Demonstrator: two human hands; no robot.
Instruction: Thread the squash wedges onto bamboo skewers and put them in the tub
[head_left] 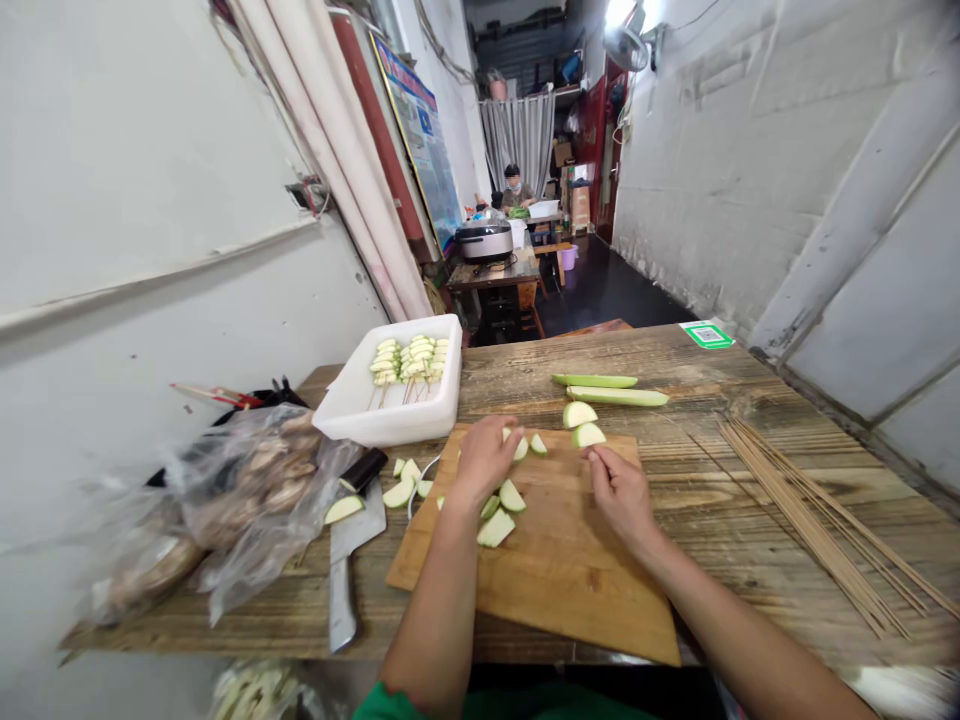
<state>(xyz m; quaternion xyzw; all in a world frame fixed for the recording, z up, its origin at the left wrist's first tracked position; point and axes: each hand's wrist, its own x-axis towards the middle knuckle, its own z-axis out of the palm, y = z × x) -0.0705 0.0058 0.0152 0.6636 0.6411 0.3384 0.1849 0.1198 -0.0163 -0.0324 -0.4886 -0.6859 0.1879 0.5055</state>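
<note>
A wooden cutting board (555,570) lies on the wooden table in front of me, with several pale green vegetable pieces (501,512) on it. My left hand (484,458) rests curled over pieces at the board's far edge, its fingers closed on a piece (520,449). My right hand (619,488) pinches a thin skewer beside a half-round slice (588,435). Another slice (578,413) sits just beyond. Two long green strips (611,389) lie past the board.
A white tray (360,410) holds finished skewers. A cleaver (346,560) lies left of the board beside plastic bags (225,500). A bundle of bamboo skewers (810,510) lies at right. Far down the corridor a person sits at a table near a cooker (484,240).
</note>
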